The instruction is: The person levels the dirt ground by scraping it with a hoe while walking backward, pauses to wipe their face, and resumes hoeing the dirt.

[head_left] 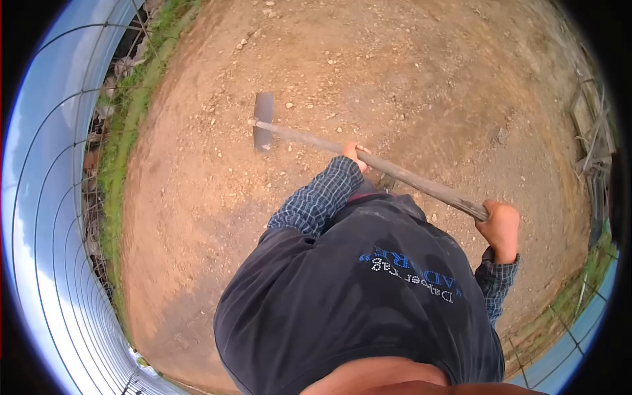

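Observation:
A hoe with a long wooden handle (415, 179) slants across the view in front of my body. Its flat grey metal blade (263, 108) is at the upper left, against or just over the stony soil; I cannot tell whether it touches. My left hand (357, 157) is closed around the middle of the handle, partly hidden by its checked sleeve. Near the handle's butt end, my right hand (500, 227) is wrapped round the wood. My dark shirt (355, 283) with printed lettering fills the lower middle and hides most of my legs.
Brown soil (316, 59) with scattered small stones spreads all around. A wire fence (49, 197) curves along the left, with a strip of grass (118, 171) at its foot. Wooden boards or sticks (592, 125) are piled at the right edge.

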Demonstrator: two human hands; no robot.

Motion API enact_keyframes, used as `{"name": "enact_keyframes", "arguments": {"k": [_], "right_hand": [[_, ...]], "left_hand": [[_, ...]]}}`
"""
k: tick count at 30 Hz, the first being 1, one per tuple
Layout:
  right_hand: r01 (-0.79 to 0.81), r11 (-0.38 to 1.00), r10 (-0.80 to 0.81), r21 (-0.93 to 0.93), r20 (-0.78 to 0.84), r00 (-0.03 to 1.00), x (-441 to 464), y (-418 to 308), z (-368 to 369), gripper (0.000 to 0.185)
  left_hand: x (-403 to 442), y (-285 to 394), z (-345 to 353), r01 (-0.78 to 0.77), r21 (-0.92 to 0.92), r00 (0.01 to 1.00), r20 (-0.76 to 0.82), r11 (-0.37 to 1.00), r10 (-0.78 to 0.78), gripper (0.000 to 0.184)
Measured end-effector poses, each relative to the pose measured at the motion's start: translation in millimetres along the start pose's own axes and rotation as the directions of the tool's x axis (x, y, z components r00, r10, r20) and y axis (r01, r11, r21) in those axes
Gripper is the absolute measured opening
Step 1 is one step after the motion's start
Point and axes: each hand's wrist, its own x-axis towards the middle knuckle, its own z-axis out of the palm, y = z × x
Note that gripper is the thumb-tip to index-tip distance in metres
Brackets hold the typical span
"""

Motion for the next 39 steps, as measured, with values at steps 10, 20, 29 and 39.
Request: {"name": "enact_keyframes", "arguments": {"k": [10,20,29,39], "right_hand": [[-0.026,1.000,0.026,0.003,-0.019,0.999,12,-33,12,0.014],[0.106,0.977,-0.100,-0.185,0.036,0.994,58,-83,-23,0.016],[0.232,0.930,-0.208,-0.286,0.114,0.972,174,-35,-101,0.018],[0.414,0.890,-0.306,-0.192,0.422,0.853,353,-64,-29,0.015]], "left_hand": [[30,7,21,0.061,0.184,0.997,0.041,0.981,-0.070,0.013],[43,41,43,0.126,0.055,0.991,0.048,0.991,-0.128,0.005],[35,-3,140,0.222,-0.193,0.970,0.143,0.956,-0.196,0.007],[106,87,136,-0.103,-0.365,0.970,0.169,0.925,0.174,0.011]]}}
